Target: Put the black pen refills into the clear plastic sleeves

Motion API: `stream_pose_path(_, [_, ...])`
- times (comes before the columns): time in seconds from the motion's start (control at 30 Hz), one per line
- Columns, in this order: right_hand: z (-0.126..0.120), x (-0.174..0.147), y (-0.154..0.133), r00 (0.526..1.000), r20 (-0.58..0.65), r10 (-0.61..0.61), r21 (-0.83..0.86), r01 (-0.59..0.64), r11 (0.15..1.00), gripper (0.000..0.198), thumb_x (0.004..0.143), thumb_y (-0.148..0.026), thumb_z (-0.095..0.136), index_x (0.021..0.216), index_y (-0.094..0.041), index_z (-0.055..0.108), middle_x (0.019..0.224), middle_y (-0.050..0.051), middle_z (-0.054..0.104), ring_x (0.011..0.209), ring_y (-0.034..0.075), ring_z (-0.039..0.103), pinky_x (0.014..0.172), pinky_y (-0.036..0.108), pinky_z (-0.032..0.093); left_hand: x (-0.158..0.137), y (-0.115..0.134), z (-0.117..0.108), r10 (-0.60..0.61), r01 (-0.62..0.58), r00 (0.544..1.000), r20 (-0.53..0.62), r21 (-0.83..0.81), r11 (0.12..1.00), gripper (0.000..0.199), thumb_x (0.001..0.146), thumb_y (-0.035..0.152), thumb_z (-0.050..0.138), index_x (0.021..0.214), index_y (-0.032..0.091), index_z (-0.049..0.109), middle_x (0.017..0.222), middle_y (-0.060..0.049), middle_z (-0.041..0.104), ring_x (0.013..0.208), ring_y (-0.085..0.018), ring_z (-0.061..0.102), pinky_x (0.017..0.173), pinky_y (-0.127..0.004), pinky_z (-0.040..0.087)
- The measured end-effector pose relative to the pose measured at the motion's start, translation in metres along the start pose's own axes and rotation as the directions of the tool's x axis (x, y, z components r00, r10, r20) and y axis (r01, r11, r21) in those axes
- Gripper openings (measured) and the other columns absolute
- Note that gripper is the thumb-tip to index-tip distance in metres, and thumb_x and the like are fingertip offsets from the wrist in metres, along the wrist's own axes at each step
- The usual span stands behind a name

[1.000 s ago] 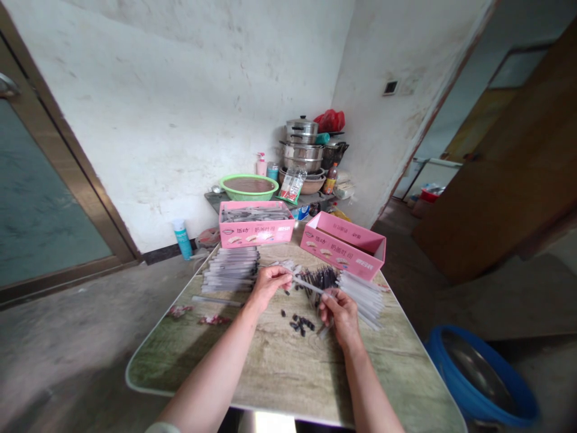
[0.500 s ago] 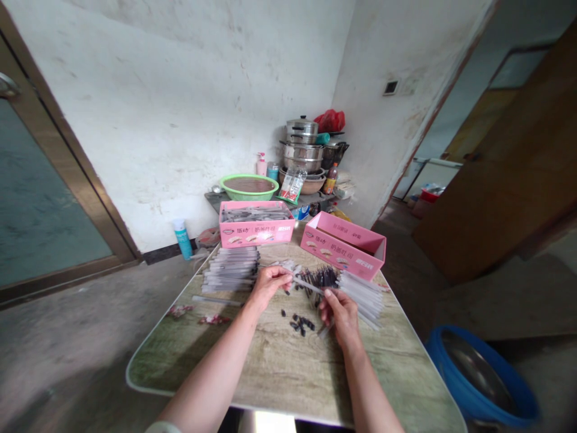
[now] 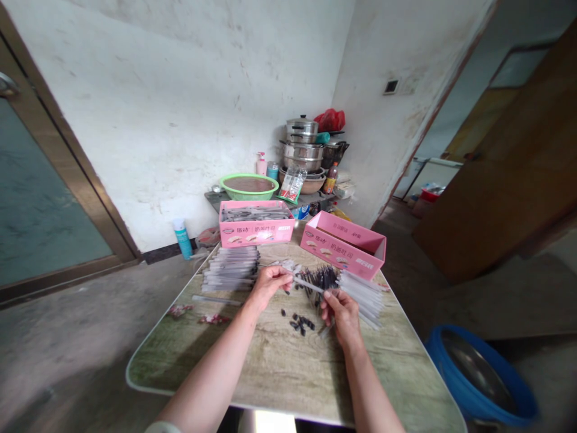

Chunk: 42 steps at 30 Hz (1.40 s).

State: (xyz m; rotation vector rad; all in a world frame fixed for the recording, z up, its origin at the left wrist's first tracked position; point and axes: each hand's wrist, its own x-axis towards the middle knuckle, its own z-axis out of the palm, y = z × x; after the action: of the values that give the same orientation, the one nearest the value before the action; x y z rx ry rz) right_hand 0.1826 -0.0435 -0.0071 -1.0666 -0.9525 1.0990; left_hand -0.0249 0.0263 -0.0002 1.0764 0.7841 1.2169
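Observation:
A thin, pale translucent tube (image 3: 309,284) spans the gap above the table between my two hands. My left hand (image 3: 270,284) pinches its far left end between thumb and fingers. Closed around the other end is my right hand (image 3: 341,311). Small black caps (image 3: 302,325) lie loose on the table just below the tube. Beyond it is a heap of dark-tipped thin sticks (image 3: 321,278). Similar pale tubes are stacked at the left (image 3: 232,269) and at the right (image 3: 362,294). One separate tube (image 3: 216,300) rests left of my left forearm.
Two pink boxes stand at the table's far side: the left box (image 3: 256,234) holds many tubes, the right box (image 3: 342,248) is angled. Behind are a green basin (image 3: 249,193) and stacked steel pots (image 3: 303,153). A blue tub (image 3: 482,376) sits on the floor at right.
Almost nothing differs. My right hand has shifted very slightly, and both hands keep their grip on the tube.

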Motion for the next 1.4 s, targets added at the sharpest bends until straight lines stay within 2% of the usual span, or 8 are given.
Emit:
stream_pose_path(0.17, [-0.003, -0.001, 0.001, 1.0, -0.014, 0.027, -0.062, -0.028, 0.998, 0.042, 0.082, -0.055, 0.065, 0.063, -0.017, 0.062, 0.042, -0.002, 0.055, 0.026, 0.006, 0.037, 0.027, 0.018, 0.02, -0.001, 0.0, -0.001, 0.03, -0.033, 0.997, 0.073, 0.036, 0.999, 0.029, 0.067, 0.033, 0.082, 0.081, 0.009, 0.072, 0.064, -0.006, 0.067, 0.056, -0.015, 0.06, 0.06, -0.03, 0.051])
stream_pose_path(0.37, [-0.001, 0.001, 0.001, 1.0, 0.015, -0.004, 0.03, 0.003, 1.0, 0.033, 0.072, -0.044, 0.079, 0.087, -0.017, 0.066, 0.06, -0.001, 0.066, 0.039, 0.011, 0.054, 0.033, 0.019, 0.036, 0.0, -0.002, -0.002, 0.024, -0.027, 0.998, 0.055, 0.055, 0.998, 0.028, 0.068, 0.033, 0.081, 0.079, 0.01, 0.071, 0.064, -0.005, 0.067, 0.056, -0.014, 0.059, 0.06, -0.028, 0.051])
stream_pose_path(0.63, [-0.003, 0.0, 0.002, 0.999, -0.053, -0.003, -0.015, 0.002, 1.0, 0.041, 0.081, -0.05, 0.069, 0.058, -0.017, 0.058, 0.04, -0.003, 0.052, 0.027, 0.006, 0.038, 0.027, 0.018, 0.024, 0.002, -0.003, -0.005, 0.067, -0.084, 0.993, 0.099, 0.181, 0.98, 0.031, 0.074, 0.036, 0.074, 0.093, 0.011, 0.073, 0.068, -0.007, 0.069, 0.057, -0.016, 0.062, 0.06, -0.029, 0.052])
stream_pose_path(0.73, [-0.005, 0.003, 0.001, 0.99, -0.143, -0.023, 0.067, 0.033, 0.997, 0.036, 0.074, -0.048, 0.075, 0.062, -0.018, 0.059, 0.047, -0.001, 0.059, 0.032, 0.009, 0.046, 0.029, 0.018, 0.031, 0.003, -0.004, -0.008, 0.125, -0.151, 0.988, 0.087, 0.424, 0.893, 0.024, 0.076, 0.032, 0.071, 0.091, 0.013, 0.076, 0.066, -0.006, 0.069, 0.054, -0.016, 0.059, 0.057, -0.028, 0.048])
stream_pose_path(0.83, [-0.006, 0.005, 0.001, 0.98, -0.198, -0.02, 0.105, 0.041, 0.994, 0.034, 0.07, -0.046, 0.078, 0.066, -0.018, 0.06, 0.053, 0.0, 0.063, 0.035, 0.01, 0.05, 0.028, 0.02, 0.034, 0.003, -0.004, -0.011, 0.168, -0.271, 0.962, 0.216, 0.666, 0.695, 0.009, 0.072, 0.018, 0.07, 0.078, 0.016, 0.077, 0.071, -0.007, 0.07, 0.061, -0.017, 0.061, 0.062, -0.028, 0.045])
stream_pose_path(0.97, [-0.007, 0.005, 0.003, 0.98, -0.198, -0.012, 0.104, 0.033, 0.994, 0.033, 0.071, -0.045, 0.078, 0.066, -0.018, 0.059, 0.053, -0.001, 0.063, 0.034, 0.01, 0.05, 0.028, 0.02, 0.034, 0.0, -0.003, -0.013, 0.135, -0.356, 0.932, 0.335, 0.785, 0.508, 0.016, 0.068, 0.008, 0.07, 0.076, 0.02, 0.078, 0.074, -0.007, 0.069, 0.065, -0.017, 0.06, 0.065, -0.029, 0.042])
stream_pose_path(1.23, [-0.007, 0.006, 0.003, 0.976, -0.218, -0.007, 0.119, 0.034, 0.992, 0.034, 0.07, -0.046, 0.078, 0.067, -0.019, 0.058, 0.054, -0.001, 0.063, 0.034, 0.01, 0.051, 0.028, 0.02, 0.035, 0.0, -0.003, -0.013, 0.135, -0.362, 0.93, 0.341, 0.794, 0.489, 0.015, 0.071, 0.01, 0.069, 0.079, 0.02, 0.078, 0.076, -0.006, 0.068, 0.065, -0.017, 0.059, 0.066, -0.029, 0.041])
stream_pose_path(1.4, [-0.008, 0.006, 0.003, 0.966, -0.26, -0.008, 0.127, 0.043, 0.991, 0.033, 0.068, -0.045, 0.079, 0.068, -0.019, 0.059, 0.052, -0.002, 0.063, 0.033, 0.01, 0.049, 0.028, 0.021, 0.036, 0.005, -0.006, -0.016, 0.323, -0.317, 0.93, 0.175, 0.827, 0.464, 0.016, 0.078, 0.013, 0.062, 0.08, 0.019, 0.077, 0.079, -0.008, 0.07, 0.074, -0.021, 0.062, 0.073, -0.031, 0.044])
